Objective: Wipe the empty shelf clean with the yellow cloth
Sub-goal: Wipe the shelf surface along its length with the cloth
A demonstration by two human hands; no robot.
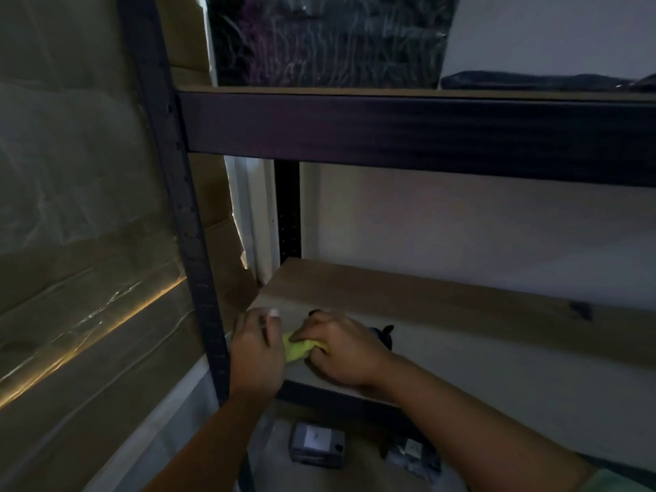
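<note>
shelf (461, 314) open rightward, upright post (198, 278) left

A pale wooden shelf (443, 307) in a dark metal rack (198, 264) carries a bunched yellow cloth (300, 349) near its front left corner, with a small dark object (383, 335) lying just beside it.

Both hands, left hand (256, 353) and right hand (342, 351), bunch the yellow cloth (300, 346) on the shelf (461, 335).
</note>
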